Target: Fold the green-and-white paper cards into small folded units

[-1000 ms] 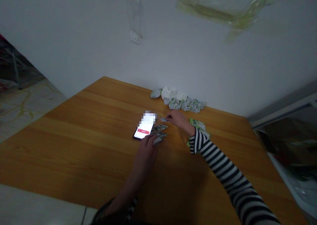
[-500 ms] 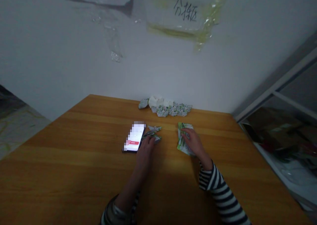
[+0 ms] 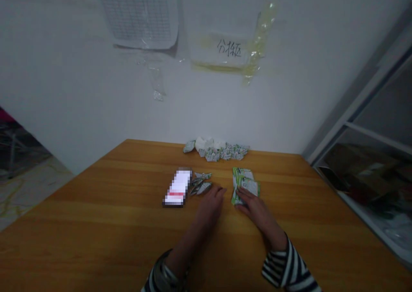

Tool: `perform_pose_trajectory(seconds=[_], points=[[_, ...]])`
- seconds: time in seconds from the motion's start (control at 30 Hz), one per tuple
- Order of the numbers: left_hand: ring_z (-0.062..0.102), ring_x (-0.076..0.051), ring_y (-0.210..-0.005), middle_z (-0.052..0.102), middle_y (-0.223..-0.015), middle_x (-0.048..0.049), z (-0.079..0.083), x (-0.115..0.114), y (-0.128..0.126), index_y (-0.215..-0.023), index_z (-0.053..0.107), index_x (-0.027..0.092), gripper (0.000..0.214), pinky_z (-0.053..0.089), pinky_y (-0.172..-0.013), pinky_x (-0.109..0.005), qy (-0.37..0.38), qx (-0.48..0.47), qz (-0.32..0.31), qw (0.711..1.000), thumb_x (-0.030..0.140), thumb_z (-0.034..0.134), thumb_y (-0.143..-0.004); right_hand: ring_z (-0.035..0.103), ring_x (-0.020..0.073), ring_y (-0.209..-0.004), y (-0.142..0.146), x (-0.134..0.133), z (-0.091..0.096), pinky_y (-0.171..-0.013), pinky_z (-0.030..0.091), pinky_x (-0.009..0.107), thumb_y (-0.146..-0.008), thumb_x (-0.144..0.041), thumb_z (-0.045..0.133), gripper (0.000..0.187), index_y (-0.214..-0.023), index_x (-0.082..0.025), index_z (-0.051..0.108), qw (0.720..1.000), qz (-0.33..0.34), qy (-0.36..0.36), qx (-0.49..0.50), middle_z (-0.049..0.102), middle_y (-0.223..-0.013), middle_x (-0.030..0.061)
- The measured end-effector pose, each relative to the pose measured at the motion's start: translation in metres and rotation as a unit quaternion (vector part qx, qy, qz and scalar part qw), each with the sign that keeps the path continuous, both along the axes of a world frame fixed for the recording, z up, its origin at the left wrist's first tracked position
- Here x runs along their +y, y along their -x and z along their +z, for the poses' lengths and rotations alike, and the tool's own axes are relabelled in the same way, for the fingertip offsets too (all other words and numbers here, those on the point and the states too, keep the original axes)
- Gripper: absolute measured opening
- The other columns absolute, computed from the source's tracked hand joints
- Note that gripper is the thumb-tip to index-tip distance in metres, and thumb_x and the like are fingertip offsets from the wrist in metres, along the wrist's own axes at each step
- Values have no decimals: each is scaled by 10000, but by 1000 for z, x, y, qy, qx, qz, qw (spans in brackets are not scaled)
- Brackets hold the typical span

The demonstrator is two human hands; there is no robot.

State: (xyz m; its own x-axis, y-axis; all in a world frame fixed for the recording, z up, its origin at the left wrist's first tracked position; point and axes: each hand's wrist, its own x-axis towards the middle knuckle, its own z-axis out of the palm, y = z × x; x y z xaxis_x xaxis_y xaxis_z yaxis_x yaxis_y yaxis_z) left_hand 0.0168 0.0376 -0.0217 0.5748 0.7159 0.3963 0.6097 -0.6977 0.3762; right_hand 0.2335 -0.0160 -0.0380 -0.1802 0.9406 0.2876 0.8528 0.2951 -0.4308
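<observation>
My right hand (image 3: 259, 210) has its fingers on the upper one of two flat green-and-white printed packets (image 3: 250, 185), with the thumb at the near edge. The upper packet lies tilted across the lower packet (image 3: 240, 172). My left hand (image 3: 210, 204) is low over the table between the packets and a small cluster of folded, crumpled wrappers (image 3: 201, 187). Its fingers stretch to the right, with nothing visible in them. Left of the wrappers lies a phone (image 3: 178, 188) with a lit, pixelated screen.
Along the wall, at the table's back edge, is a row of crumpled printed wrappers (image 3: 225, 151) with white tissue (image 3: 206, 143). The wooden table (image 3: 96, 206) meets the wall. A framed shelf unit (image 3: 363, 133) stands at the right. Papers (image 3: 144, 17) are taped above.
My left hand has moved right, off the folded wrappers and toward the packets. My right hand has shifted a packet to the right and nearer. The camera has tilted up.
</observation>
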Motion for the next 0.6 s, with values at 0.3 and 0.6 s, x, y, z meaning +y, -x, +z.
perform_pose_trajectory(seconds=[0.3,0.6], points=[[569,-216,-1120,589,-1216,-114,13,-3,0,-1262,528,161,385,489,-960,-357,21,-3,-11,1000,88,433,-897,583,283,-1201,-1,-1,1,-1035,452,461,-830,-140,611,448,-1276,-174,606,999,-18,-1,36,601,-1304,162],[569,-223,-1109,578,-1221,-113,15,-5,-2,-1266,520,170,380,486,-952,-359,24,12,-20,999,101,444,-900,540,277,-1250,-10,1,-10,-1067,414,467,-816,-170,631,478,-1292,-199,594,999,19,-2,47,576,-1342,131]])
